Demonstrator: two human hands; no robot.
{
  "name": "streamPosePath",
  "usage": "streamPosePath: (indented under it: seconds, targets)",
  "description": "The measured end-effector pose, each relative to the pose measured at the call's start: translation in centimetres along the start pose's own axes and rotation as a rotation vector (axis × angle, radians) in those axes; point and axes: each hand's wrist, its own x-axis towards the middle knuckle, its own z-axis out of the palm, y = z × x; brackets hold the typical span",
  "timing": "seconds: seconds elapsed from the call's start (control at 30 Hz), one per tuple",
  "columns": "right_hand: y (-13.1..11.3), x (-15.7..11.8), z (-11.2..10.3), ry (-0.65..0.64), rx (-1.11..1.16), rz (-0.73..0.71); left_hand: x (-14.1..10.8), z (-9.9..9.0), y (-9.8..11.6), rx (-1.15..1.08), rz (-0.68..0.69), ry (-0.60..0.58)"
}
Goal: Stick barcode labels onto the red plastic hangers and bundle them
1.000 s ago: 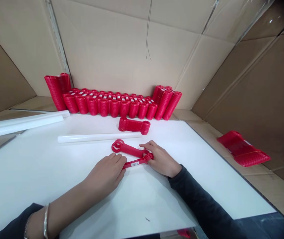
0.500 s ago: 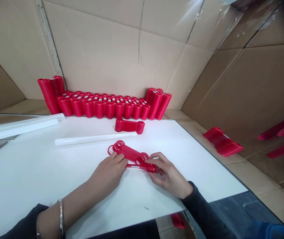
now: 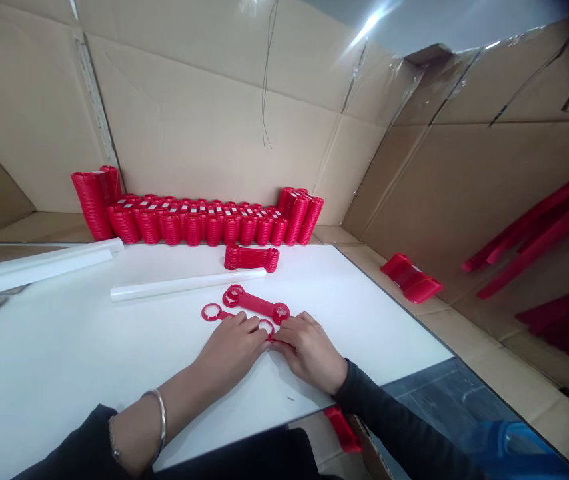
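My left hand (image 3: 237, 341) has its fingers curled down on a flat red plastic strip with ring ends (image 3: 211, 312). One ring shows left of the fingers, and another lies between my hands. My right hand (image 3: 309, 348) meets the left, thumb and fingers pinched on a bit of red plastic (image 3: 271, 339), mostly hidden by the fingers. Just behind my hands rests a second red ring-ended strip (image 3: 257, 305), with loose-looking layers at its left ring. Farther back stands a small stack of red strips (image 3: 252, 259) on the white table (image 3: 89, 353).
A white roll (image 3: 187, 285) lies across the table, with more white rolls (image 3: 39, 263) at left. Stacked red bundles (image 3: 192, 223) line the cardboard wall (image 3: 204, 113). To the right are a red bundle (image 3: 411, 278) and hanging red strips (image 3: 544, 233).
My right hand has moved left, close against my left. The red pieces have separated: one strip now lies flat behind, another under my left hand. The view has shifted slightly right.
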Motion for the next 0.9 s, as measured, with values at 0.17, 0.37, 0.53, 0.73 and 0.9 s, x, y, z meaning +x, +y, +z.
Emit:
streamPosePath:
  seconds: [0.17,0.37,0.53,0.73,0.9]
  targets:
    - [-1.0,-0.3,0.3,0.026,-0.137,0.054,0.0,0.3,-0.3,-0.067,-0.062,-0.004]
    - [-1.2,-1.1,0.3,0.133,-0.192,-0.036,-0.2,-0.2,0.1,-0.282,-0.096,0.046]
    - [0.8,-1.0,-1.8,0.158,-0.151,-0.033,-0.1,-1.6,-2.0,-0.405,-0.155,0.282]
    - [8.2,1.9,-4.9,0.187,-0.079,0.299,-0.7,-2.9,-7.4,-0.166,-0.175,0.103]
    - [12.9,5.0,-3.0,0.062,-0.02,0.35,-1.1,-2.8,-7.7,-0.144,-0.144,-0.065]
